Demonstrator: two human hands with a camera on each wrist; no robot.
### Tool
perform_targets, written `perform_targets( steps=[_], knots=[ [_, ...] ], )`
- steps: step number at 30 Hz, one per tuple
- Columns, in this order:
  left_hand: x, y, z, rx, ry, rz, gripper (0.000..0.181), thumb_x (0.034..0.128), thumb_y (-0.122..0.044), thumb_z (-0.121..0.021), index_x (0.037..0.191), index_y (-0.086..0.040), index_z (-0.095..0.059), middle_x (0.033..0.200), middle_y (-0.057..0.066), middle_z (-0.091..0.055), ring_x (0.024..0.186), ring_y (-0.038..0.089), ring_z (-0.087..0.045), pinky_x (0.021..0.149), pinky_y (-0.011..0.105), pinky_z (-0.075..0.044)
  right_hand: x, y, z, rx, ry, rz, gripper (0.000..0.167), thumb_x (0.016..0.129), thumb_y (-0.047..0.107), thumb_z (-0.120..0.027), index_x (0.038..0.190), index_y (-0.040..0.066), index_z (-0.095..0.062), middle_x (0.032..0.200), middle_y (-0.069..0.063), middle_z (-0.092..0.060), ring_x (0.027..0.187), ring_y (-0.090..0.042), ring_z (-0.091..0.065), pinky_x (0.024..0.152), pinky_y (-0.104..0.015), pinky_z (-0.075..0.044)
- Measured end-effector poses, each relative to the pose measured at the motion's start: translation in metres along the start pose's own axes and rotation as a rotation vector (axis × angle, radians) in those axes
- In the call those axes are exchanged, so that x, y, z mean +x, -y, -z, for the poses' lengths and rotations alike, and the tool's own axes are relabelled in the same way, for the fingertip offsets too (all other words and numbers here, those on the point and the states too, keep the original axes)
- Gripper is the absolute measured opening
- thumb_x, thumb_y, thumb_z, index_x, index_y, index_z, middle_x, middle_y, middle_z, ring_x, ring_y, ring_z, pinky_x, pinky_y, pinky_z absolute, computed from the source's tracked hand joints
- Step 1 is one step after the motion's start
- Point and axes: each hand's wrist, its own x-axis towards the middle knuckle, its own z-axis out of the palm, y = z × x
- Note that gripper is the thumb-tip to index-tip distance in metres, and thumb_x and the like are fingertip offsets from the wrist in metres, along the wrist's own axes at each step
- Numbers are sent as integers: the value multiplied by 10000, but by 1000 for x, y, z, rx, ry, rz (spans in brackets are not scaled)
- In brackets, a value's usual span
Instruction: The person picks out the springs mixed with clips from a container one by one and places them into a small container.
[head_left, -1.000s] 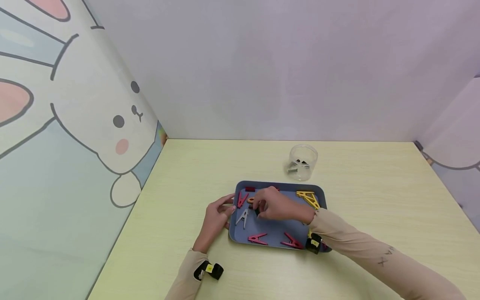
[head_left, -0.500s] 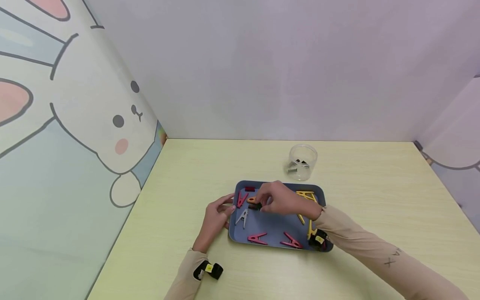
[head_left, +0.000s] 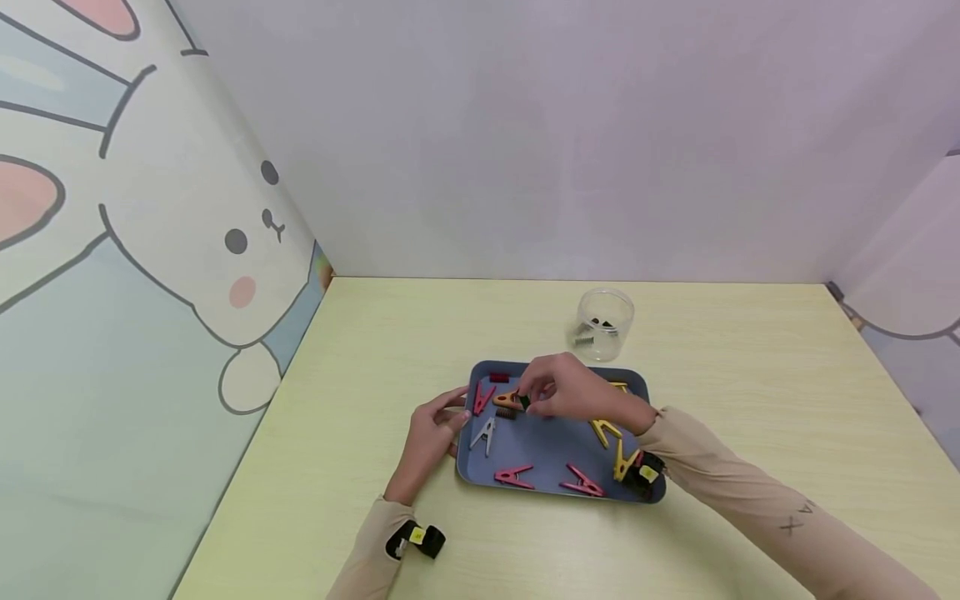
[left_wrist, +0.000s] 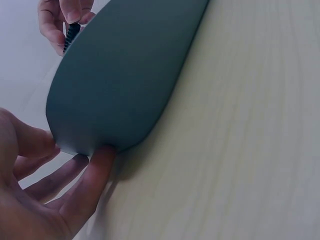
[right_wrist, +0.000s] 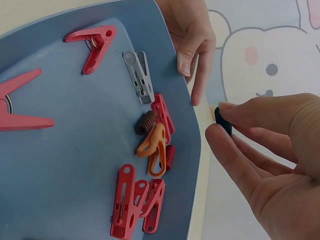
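Observation:
My right hand (head_left: 562,387) is above the blue tray (head_left: 547,493) and pinches a small black coil spring (right_wrist: 223,121) between thumb and fingertip. That spring also shows in the left wrist view. At the tray's left end my left hand (head_left: 432,433) grips the edge, thumb at the rim. Below the right hand lie an orange clothespin (right_wrist: 155,147), a brown spring (right_wrist: 145,123) and a red spring (right_wrist: 170,156). A grey clothespin (right_wrist: 139,77) and several red clothespins (right_wrist: 127,202) are around them. Yellow clothespins (head_left: 604,432) lie on the tray's right side, partly hidden by the right arm.
Behind the tray stands a clear round container (head_left: 606,325) with several dark springs in it. The pale wooden table (head_left: 750,375) extends to both sides. A white wall (head_left: 525,142) rises at its back edge, with a cartoon rabbit panel (head_left: 180,250) on the left.
My right hand has moved up and slightly right with the black spring, uncovering the orange clothespin and brown spring. The left hand has stayed on the tray's edge.

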Motion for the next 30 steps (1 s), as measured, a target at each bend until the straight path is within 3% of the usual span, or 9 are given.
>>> perform_targets(
  steps=[12, 23, 30],
  knots=[
    [0, 0, 0, -6, 1, 2, 400, 877, -39, -633, 1259, -161, -627, 1116, 123, -618, 856, 243, -636, 423, 408, -527, -5, -3, 10, 39, -27, 1, 158, 803, 15, -718, 960, 14, -697, 976, -51, -627, 755, -138, -613, 696, -323, -549],
    [1, 2, -1, 1, -8, 1, 397, 874, -42, -641, 1250, -168, -635, 1107, 119, -624, 851, 238, -637, 423, 402, -526, -11, -3, 22, 35, -53, -47, 173, 811, 73, -739, 981, 92, -708, 1030, -39, -633, 808, -127, -620, 716, -283, -549],
    [1, 2, -1, 4, -11, -5, 394, 871, -45, -648, 1244, -174, -639, 1097, 117, -627, 840, 232, -636, 419, 401, -524, -12, -6, 29, 54, -81, -38, 189, 791, 43, -744, 965, 108, -713, 1041, -34, -637, 797, -121, -626, 715, -334, -559]
  ],
)
